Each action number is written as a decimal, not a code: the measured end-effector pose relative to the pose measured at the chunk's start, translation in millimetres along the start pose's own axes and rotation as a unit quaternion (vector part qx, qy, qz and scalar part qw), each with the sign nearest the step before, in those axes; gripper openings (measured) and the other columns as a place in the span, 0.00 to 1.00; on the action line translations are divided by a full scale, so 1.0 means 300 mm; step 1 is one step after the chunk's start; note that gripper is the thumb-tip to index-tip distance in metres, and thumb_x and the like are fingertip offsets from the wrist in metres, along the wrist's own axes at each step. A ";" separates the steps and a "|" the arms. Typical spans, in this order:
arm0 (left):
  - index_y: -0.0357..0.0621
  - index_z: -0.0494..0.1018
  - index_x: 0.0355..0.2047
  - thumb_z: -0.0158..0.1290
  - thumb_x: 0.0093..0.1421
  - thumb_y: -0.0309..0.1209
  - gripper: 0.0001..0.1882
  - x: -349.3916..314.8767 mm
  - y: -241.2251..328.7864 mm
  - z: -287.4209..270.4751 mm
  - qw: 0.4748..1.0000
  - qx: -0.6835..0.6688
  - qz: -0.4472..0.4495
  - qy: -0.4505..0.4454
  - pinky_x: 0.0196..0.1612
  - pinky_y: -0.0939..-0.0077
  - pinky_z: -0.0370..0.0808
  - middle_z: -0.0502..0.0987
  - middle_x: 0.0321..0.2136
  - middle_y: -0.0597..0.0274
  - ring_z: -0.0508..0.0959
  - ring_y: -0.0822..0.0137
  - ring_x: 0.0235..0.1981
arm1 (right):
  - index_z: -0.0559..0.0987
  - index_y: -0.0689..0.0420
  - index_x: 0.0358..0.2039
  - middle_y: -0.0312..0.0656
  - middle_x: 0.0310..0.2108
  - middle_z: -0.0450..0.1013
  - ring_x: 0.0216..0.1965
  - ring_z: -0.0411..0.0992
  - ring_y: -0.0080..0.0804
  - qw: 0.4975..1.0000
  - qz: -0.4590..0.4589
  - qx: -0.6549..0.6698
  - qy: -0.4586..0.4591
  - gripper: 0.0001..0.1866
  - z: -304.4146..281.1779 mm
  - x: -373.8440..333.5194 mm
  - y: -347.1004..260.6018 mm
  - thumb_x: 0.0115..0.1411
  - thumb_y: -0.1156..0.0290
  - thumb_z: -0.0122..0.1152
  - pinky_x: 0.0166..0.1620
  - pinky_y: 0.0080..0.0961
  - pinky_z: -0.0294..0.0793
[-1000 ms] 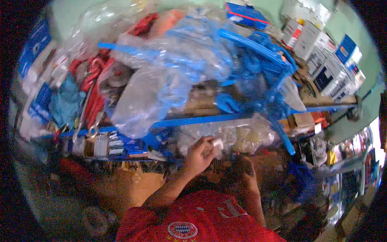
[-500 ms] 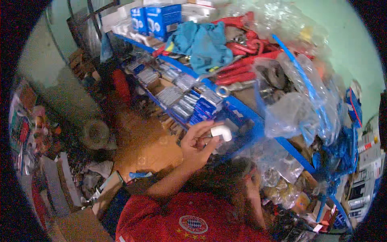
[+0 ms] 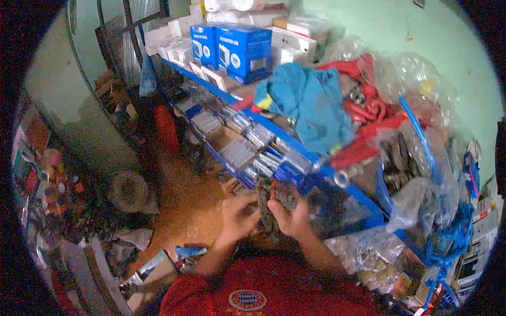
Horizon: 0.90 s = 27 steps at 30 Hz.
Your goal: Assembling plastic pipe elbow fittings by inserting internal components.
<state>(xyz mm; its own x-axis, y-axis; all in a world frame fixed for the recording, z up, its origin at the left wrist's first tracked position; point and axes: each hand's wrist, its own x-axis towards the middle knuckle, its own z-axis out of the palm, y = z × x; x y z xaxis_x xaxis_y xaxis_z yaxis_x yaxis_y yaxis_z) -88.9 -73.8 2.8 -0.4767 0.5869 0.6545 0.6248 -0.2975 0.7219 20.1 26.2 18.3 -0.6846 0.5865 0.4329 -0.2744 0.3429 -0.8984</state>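
My right hand (image 3: 295,215) is closed in front of my chest, its thumb pressed against a dark, mottled green-brown item (image 3: 267,203) with a small red-orange strip. A greyish, partly see-through part sits between thumb and fingers; the kind of thing is too blurred to name. Close on the other side of this item is my left hand (image 3: 238,216), its fingers smeared by motion, so whether it grips the item does not show. Just beyond both hands, open boxes (image 3: 237,152) of small packed goods line the lower shelf.
The blue-edged shelf (image 3: 284,129) runs diagonally past me. On it are blue boxes (image 3: 243,52), a teal cloth (image 3: 305,102), red items (image 3: 369,124) and clear plastic bags (image 3: 416,203). Cartons (image 3: 153,282) stand low on the left, by the orange-brown floor (image 3: 182,200).
The white pipe elbow that was in my left hand is out of sight. My right hand has come up beside the left with the dark item. The view has shifted, showing more of the shelf's back.
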 end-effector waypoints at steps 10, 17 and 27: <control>0.41 0.74 0.23 0.59 0.35 0.26 0.11 0.226 -0.288 -0.244 0.995 0.033 -0.092 -0.026 0.26 0.79 0.70 0.75 0.19 0.58 0.76 0.66 0.20 | 0.70 0.60 0.37 0.49 0.30 0.72 0.32 0.72 0.49 0.987 -0.006 -0.158 -0.015 0.14 0.244 0.331 0.117 0.52 0.68 0.54 0.36 0.35 0.70; 0.37 0.74 0.27 0.58 0.38 0.21 0.12 0.300 -0.416 -0.281 0.998 0.021 -0.060 -0.030 0.29 0.78 0.70 0.76 0.21 0.57 0.74 0.68 0.23 | 0.63 0.60 0.45 0.54 0.35 0.69 0.37 0.69 0.53 0.978 0.044 -0.201 -0.021 0.21 0.322 0.437 0.212 0.49 0.72 0.55 0.39 0.39 0.68; 0.36 0.74 0.33 0.57 0.46 0.22 0.11 0.249 -0.534 -0.224 0.964 -0.120 -0.238 0.014 0.31 0.84 0.70 0.76 0.25 0.64 0.73 0.77 0.27 | 0.61 0.57 0.47 0.56 0.40 0.66 0.42 0.66 0.56 0.958 0.074 -0.275 0.029 0.25 0.298 0.405 0.304 0.46 0.76 0.55 0.42 0.39 0.66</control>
<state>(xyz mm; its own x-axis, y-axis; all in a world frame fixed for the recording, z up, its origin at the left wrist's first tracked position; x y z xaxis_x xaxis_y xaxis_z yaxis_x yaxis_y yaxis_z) -266.0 -32.9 -48.8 -0.6933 0.6797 0.2393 0.1715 -0.1669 0.9709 -148.5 63.2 -17.7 -0.6447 0.6937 0.3211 0.2321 0.5778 -0.7825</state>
